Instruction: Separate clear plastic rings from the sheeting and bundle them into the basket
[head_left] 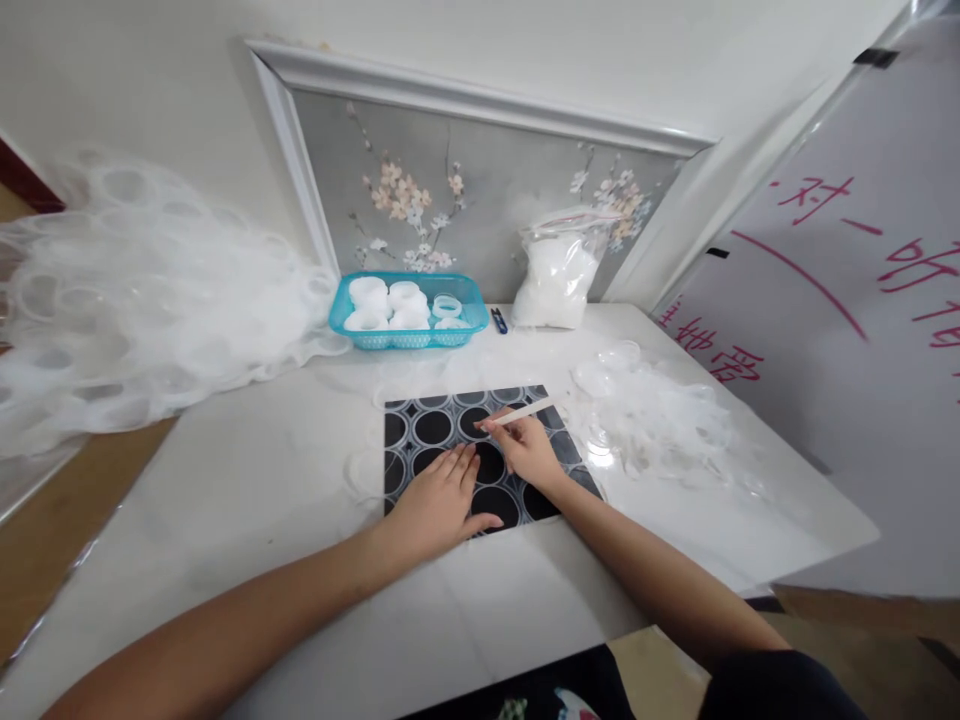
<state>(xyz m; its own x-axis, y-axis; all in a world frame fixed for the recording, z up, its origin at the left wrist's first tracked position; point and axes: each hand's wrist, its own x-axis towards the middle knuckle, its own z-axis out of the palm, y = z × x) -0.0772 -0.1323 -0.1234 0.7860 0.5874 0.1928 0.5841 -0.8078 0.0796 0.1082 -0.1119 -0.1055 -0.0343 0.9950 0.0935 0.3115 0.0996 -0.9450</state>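
Head: black mat (433, 428) beneath hands (433, 500)

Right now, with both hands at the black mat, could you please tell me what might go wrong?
The white stick in the right hand ends close to the left hand, so a slip might catch a finger.

The big pile reaches past the edge of the table, so a bump could send part of it down.

The loose scraps lie near the right forearm, which may brush them about.
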